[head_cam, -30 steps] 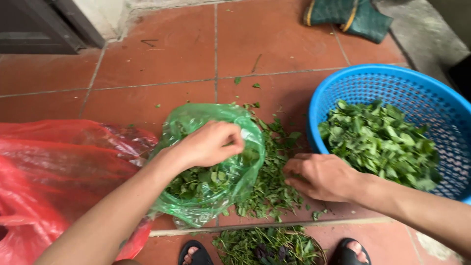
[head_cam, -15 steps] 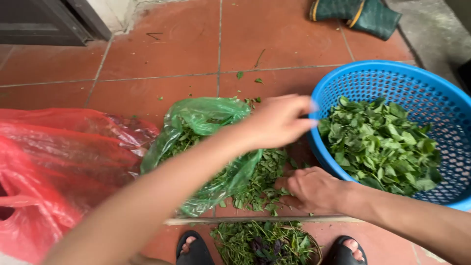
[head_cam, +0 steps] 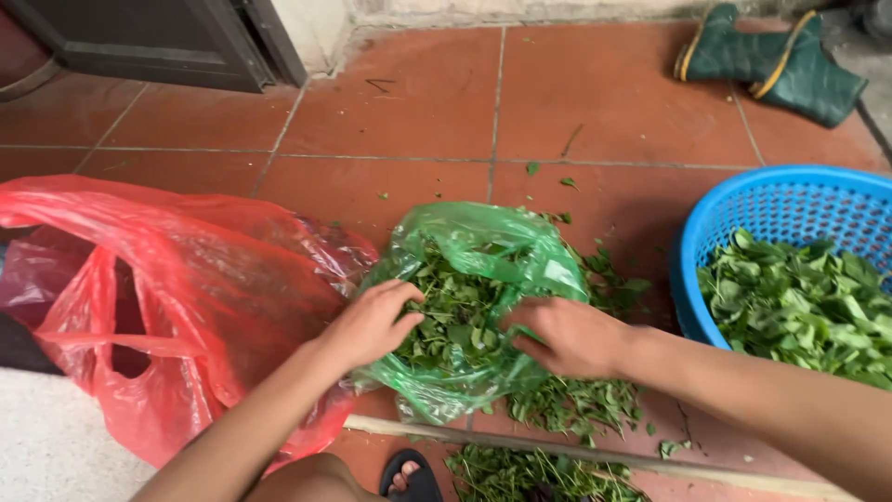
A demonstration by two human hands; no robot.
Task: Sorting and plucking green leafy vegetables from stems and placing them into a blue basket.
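Left hand (head_cam: 376, 321), fingers loosely curled, now back in the green plastic bag (head_cam: 483, 251) on the leafy stems (head_cam: 451, 311); half a second ago it reached to the blue basket (head_cam: 790, 200). Right hand (head_cam: 567, 335), curled, grips the bag's edge. Red bag (head_cam: 186, 279) lies left, on the tiled floor (head_cam: 418, 102).

Green bag (head_cam: 483, 244) of green leaves (head_cam: 452, 311); red bag (head_cam: 186, 279); blue basket (head_cam: 790, 204) with a lattice wall; terracotta tiles (head_cam: 595, 84); dark green boots (head_cam: 771, 65) with what looks like yellow trim.
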